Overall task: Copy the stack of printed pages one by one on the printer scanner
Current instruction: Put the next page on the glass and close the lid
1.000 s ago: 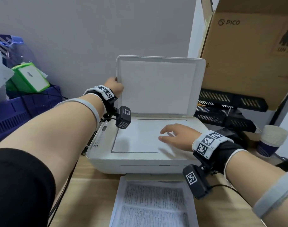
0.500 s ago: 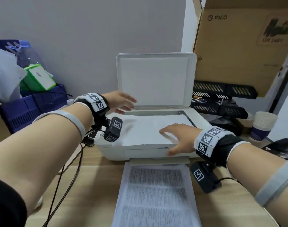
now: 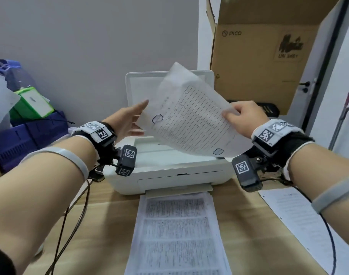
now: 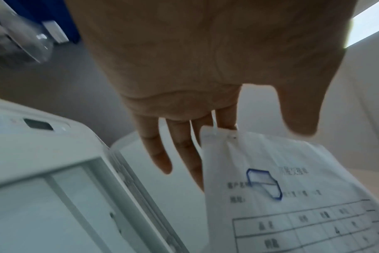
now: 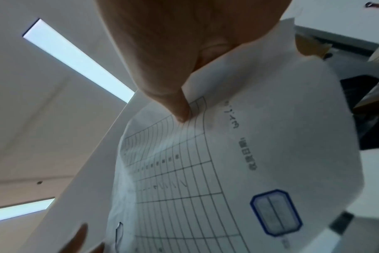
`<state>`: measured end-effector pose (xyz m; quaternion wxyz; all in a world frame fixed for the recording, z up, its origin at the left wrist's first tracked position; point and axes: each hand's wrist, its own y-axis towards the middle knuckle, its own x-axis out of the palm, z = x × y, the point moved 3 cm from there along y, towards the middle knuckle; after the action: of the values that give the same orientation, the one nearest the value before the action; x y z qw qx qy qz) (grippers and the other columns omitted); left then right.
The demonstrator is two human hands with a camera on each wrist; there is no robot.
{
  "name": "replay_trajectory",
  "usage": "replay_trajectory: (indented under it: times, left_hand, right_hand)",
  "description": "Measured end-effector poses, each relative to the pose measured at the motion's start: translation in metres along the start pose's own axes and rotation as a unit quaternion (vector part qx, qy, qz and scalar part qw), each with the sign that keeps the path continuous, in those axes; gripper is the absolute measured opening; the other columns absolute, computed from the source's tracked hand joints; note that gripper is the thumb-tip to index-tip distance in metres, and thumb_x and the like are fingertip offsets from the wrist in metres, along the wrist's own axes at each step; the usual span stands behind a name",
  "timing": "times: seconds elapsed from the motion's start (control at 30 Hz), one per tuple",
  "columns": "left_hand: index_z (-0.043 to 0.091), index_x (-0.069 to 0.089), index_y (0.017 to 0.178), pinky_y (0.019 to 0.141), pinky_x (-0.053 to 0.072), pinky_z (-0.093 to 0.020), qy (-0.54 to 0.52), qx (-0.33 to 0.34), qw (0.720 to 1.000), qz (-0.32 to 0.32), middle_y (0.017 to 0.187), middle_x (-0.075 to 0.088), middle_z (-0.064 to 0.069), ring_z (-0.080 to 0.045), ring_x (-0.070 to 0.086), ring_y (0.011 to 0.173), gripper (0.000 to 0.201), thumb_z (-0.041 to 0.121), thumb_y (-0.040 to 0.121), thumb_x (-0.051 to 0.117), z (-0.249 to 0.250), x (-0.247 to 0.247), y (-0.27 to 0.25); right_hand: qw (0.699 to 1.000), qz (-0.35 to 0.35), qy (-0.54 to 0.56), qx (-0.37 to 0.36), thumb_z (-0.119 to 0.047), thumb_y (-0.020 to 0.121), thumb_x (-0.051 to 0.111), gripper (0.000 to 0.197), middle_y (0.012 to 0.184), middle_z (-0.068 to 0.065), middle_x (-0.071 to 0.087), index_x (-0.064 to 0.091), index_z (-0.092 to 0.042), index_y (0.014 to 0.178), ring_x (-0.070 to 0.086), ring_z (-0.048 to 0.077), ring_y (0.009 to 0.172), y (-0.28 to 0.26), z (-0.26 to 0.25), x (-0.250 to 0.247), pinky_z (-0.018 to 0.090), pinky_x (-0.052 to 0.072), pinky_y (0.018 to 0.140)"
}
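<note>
A white printer (image 3: 169, 175) stands on the wooden desk with its lid (image 3: 141, 86) raised and the scanner glass (image 3: 159, 155) bare. Above the glass my right hand (image 3: 230, 114) pinches the right edge of a ruled form page (image 3: 189, 120) with blue stamps and holds it tilted in the air. In the right wrist view the thumb (image 5: 175, 106) presses on the page (image 5: 227, 162). My left hand (image 3: 137, 118) is open beside the page's left corner, its straight fingers (image 4: 158, 154) at the corner of the page (image 4: 292, 196). A stack of printed pages (image 3: 177, 231) lies in front of the printer.
A large cardboard box (image 3: 259, 56) stands behind the printer on the right. A blue crate (image 3: 20, 139) and a green box (image 3: 32, 104) sit at the left. Another printed sheet (image 3: 294, 219) lies on the desk at the right. Cables (image 3: 70, 215) run along the left.
My right hand has lifted the page off the scanner glass into the air. My left hand left the lid edge and moved across to the page's left corner.
</note>
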<state>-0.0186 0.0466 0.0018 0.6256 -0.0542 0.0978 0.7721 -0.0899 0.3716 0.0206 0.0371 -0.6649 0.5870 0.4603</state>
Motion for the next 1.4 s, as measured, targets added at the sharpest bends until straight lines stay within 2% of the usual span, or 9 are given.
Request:
replay_trajectory:
  times: [0.13,0.3,0.47,0.6,0.77,0.93,1.2,1.3,1.4]
  left_hand:
    - [0.002,0.061,0.121,0.084,0.06,-0.04,-0.034,0.033,0.999,0.005,0.116,0.071,-0.017,-0.027,0.072,0.097,0.041,0.019,0.086,0.073,0.011,0.044,0.012]
    - [0.006,0.064,0.117,0.06,0.06,-0.029,0.028,0.05,0.998,-0.015,0.113,0.07,-0.011,-0.018,0.074,0.078,0.03,0.009,0.088,0.071,0.021,0.13,0.038]
    - [0.005,0.063,0.096,0.066,0.062,-0.048,0.131,0.06,0.985,-0.092,0.093,0.067,-0.012,-0.027,0.07,0.079,0.01,0.001,0.087,0.063,0.018,0.238,0.042]
    - [0.015,0.057,0.107,0.071,0.06,-0.053,0.218,0.05,0.963,-0.148,0.109,0.063,-0.012,-0.033,0.066,0.094,0.028,0.004,0.082,0.061,-0.012,0.315,0.044]
    - [0.014,0.046,0.127,0.084,0.057,-0.05,0.288,0.019,0.941,-0.178,0.119,0.058,-0.012,-0.035,0.061,0.101,0.048,0.013,0.083,0.067,-0.058,0.376,0.032]
    - [0.007,0.053,0.123,0.087,0.056,-0.041,0.322,-0.014,0.926,-0.196,0.111,0.063,-0.008,-0.03,0.062,0.098,0.033,0.007,0.09,0.056,-0.085,0.4,0.024]
    - [0.005,0.05,0.135,0.095,0.044,-0.031,0.406,0.032,0.883,-0.234,0.134,0.056,-0.012,-0.029,0.054,0.122,0.04,0.008,0.096,0.055,-0.093,0.39,0.014]
    - [0.014,0.05,0.14,0.102,0.046,-0.033,0.401,0.054,0.881,-0.244,0.135,0.057,-0.007,-0.028,0.056,0.119,0.049,0.016,0.092,0.062,-0.091,0.37,0.008]
    - [0.024,0.044,0.146,0.102,0.044,-0.028,0.389,0.055,0.886,-0.246,0.139,0.054,-0.003,-0.023,0.054,0.124,0.058,0.019,0.092,0.064,-0.091,0.337,-0.001]
  right_hand:
    - [0.998,0.016,-0.031,0.054,-0.024,0.096,0.056,0.021,0.082,0.012,0.066,0.068,-0.011,0.084,0.057,0.026,0.074,-0.003,0.025,-0.03,0.03,0.039,0.06]
    - [0.97,0.005,-0.182,0.162,-0.011,0.091,0.053,0.015,0.094,0.007,0.066,0.067,-0.015,0.095,0.055,0.031,0.08,-0.035,0.08,-0.066,0.03,0.042,0.066]
    - [0.909,-0.061,-0.313,0.269,-0.012,0.09,0.056,0.015,0.104,0.007,0.063,0.066,-0.019,0.099,0.056,0.032,0.09,-0.084,0.15,-0.105,0.028,0.04,0.074]
    - [0.866,-0.1,-0.338,0.355,-0.009,0.09,0.054,0.013,0.111,0.012,0.066,0.065,-0.01,0.096,0.059,0.031,0.091,-0.129,0.197,-0.121,0.027,0.043,0.073]
    - [0.831,-0.145,-0.33,0.424,-0.011,0.097,0.05,0.033,0.128,0.013,0.062,0.062,-0.005,0.127,0.06,0.031,0.114,-0.167,0.231,-0.123,0.029,0.047,0.085]
    - [0.838,-0.104,-0.312,0.436,-0.004,0.09,0.053,0.031,0.113,0.014,0.067,0.065,-0.007,0.117,0.063,0.03,0.095,-0.186,0.253,-0.116,0.029,0.048,0.074]
    - [0.829,-0.066,-0.342,0.437,-0.021,0.086,0.056,0.036,0.107,0.014,0.058,0.049,-0.012,0.121,0.058,0.034,0.103,-0.173,0.237,-0.095,0.043,0.05,0.092]
    - [0.871,-0.129,-0.311,0.358,-0.026,0.089,0.055,0.033,0.114,0.009,0.062,0.055,-0.016,0.121,0.061,0.027,0.099,-0.146,0.197,-0.064,0.036,0.052,0.088]
    - [0.923,-0.196,-0.144,0.297,-0.035,0.088,0.055,0.024,0.093,0.002,0.073,0.069,-0.017,0.096,0.069,0.019,0.08,-0.135,0.146,-0.011,0.03,0.055,0.073]
